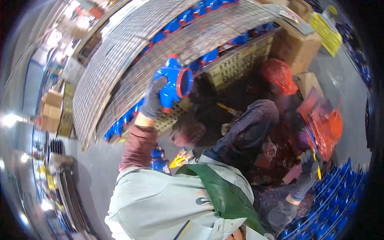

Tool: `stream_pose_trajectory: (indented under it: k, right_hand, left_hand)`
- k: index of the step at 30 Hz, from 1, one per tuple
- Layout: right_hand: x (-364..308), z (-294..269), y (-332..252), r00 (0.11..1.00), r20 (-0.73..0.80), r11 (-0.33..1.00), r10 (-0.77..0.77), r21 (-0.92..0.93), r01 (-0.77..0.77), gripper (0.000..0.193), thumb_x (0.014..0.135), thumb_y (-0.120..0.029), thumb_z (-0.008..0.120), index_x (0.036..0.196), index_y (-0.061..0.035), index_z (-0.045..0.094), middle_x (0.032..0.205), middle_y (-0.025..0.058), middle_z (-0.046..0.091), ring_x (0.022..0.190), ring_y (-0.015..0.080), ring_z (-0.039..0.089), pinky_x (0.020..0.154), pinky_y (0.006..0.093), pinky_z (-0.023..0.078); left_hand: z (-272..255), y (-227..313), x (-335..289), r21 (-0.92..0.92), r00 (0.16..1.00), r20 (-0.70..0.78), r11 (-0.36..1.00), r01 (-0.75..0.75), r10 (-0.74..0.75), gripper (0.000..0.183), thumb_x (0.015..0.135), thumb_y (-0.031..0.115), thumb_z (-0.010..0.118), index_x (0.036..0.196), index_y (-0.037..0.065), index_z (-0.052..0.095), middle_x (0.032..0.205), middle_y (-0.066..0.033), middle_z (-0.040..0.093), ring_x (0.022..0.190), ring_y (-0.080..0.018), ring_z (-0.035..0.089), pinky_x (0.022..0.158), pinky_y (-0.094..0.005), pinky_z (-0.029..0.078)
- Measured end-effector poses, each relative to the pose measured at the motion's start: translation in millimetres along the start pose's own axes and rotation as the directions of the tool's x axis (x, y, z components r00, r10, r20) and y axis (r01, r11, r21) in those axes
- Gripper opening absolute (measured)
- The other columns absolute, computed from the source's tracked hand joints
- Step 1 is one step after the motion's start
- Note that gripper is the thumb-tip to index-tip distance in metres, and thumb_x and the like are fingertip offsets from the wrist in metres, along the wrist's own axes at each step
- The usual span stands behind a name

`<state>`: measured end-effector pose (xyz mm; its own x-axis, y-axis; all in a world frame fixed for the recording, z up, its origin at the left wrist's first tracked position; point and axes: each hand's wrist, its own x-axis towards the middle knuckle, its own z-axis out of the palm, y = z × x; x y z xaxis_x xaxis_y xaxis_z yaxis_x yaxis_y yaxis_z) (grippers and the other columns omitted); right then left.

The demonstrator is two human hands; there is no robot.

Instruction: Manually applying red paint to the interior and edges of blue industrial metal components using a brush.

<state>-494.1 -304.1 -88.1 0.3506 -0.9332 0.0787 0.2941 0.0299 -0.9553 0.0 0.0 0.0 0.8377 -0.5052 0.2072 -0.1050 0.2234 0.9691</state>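
My left hand (153, 100), in a grey glove, is raised and grips a blue valve body (173, 82) whose round opening has a red rim and faces right. My right hand (307, 173), also gloved, is low on the right and is closed around a thin yellow-handled tool (318, 168), likely a brush. It sits just below a red paint-smeared container (326, 127). My knee in dark, paint-stained trousers (250, 130) lies between the two hands.
A wire-mesh cage (120, 68) filled with blue valve bodies curves across the upper left. Yellow plastic crates (238, 62), cardboard boxes (296, 46) and a red plastic bag (278, 74) stand behind. More blue parts (336, 202) lie at lower right. The floor near my knee is red-stained.
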Motion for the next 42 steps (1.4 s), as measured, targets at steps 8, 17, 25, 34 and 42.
stream_pose_trajectory:
  k: [8, 17, 25, 34, 42]
  right_hand:
    - [19, -16, 19, 0.986, 0.115, 0.991, 0.123, 0.031, -0.127, 0.047, 0.104, -0.034, 0.047, 0.136, 0.0011, 0.047, 0.123, 0.018, 0.061, 0.111, 0.0246, 0.062, 0.102, 0.0397, 0.048]
    - [20, -19, 27, 0.981, -0.02, 0.98, 0.193, -0.053, -0.193, 0.053, 0.102, -0.037, 0.051, 0.137, 0.003, 0.047, 0.123, 0.018, 0.062, 0.114, 0.0258, 0.061, 0.103, 0.0415, 0.047]
    - [20, -40, 35, 0.98, 0.024, 0.979, 0.198, -0.055, -0.196, 0.058, 0.101, -0.041, 0.052, 0.14, 0.0024, 0.046, 0.126, 0.0177, 0.061, 0.117, 0.0255, 0.06, 0.105, 0.0416, 0.045]
    - [22, -45, 39, 0.973, 0.025, 0.97, 0.231, -0.075, -0.229, 0.054, 0.103, -0.036, 0.049, 0.141, 0.0007, 0.044, 0.13, 0.0192, 0.059, 0.12, 0.0277, 0.059, 0.107, 0.0414, 0.044]
    - [15, -51, 38, 0.982, 0.0, 0.975, 0.187, -0.121, -0.185, 0.05, 0.103, -0.035, 0.048, 0.139, 0.0003, 0.046, 0.127, 0.0176, 0.061, 0.115, 0.0245, 0.062, 0.104, 0.0384, 0.047]
  left_hand:
    - [-166, 100, -53, 0.465, 0.938, -0.287, 0.828, 0.313, -0.193, 0.052, 0.087, 0.027, 0.069, 0.13, 0.0, 0.055, 0.111, -0.007, 0.064, 0.098, -0.0166, 0.061, 0.086, -0.0282, 0.05]
    - [-315, 100, -52, 0.411, 0.948, -0.269, 0.869, 0.274, -0.171, 0.044, 0.089, 0.033, 0.068, 0.123, 0.005, 0.061, 0.11, -0.0051, 0.067, 0.097, -0.0158, 0.064, 0.087, -0.0309, 0.051]
    - [-386, 132, -37, 0.53, 0.846, -0.533, 0.764, 0.367, -0.036, 0.046, 0.085, 0.032, 0.075, 0.121, 0.006, 0.061, 0.105, -0.0066, 0.067, 0.085, -0.0164, 0.066, 0.079, -0.0314, 0.054]
    - [-384, 111, -24, 0.919, 0.929, -0.369, 0.166, 0.358, 0.039, 0.084, 0.061, 0.027, 0.091, 0.13, 0.003, 0.05, 0.113, -0.0153, 0.064, 0.098, -0.0243, 0.064, 0.086, -0.0368, 0.054]
    - [-345, 79, -17, 0.811, 0.818, -0.483, -0.191, 0.552, 0.313, 0.081, 0.066, 0.042, 0.084, 0.128, 0.003, 0.049, 0.116, -0.0236, 0.064, 0.107, -0.0394, 0.063, 0.09, -0.0446, 0.051]
